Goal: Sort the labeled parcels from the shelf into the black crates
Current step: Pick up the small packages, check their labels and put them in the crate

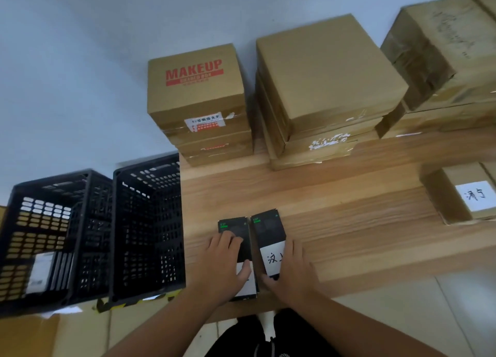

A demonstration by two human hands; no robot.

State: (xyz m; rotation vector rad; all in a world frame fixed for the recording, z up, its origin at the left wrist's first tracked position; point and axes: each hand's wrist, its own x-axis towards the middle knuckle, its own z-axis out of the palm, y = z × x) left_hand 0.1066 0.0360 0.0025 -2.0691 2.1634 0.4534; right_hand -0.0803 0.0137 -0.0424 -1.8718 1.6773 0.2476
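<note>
Two slim black parcels lie side by side at the front of the wooden shelf [349, 222]. My left hand [222, 265] lies on top of the left black parcel [239, 231], thumb on its white label. My right hand [292, 270] grips the right black parcel [268, 230] from its right side, partly covering its handwritten white label. Two black crates stand on the floor to the left: the near crate [147, 222] looks empty, the far crate [53, 235] holds a white-labeled box and dark items.
Cardboard boxes are stacked at the back of the shelf: a MAKEUP stack [198, 98], a plain stack [327, 82], and taped boxes [440, 53] at right. A labeled brown parcel [461, 195] sits on the shelf's right. A white wall lies behind the shelf.
</note>
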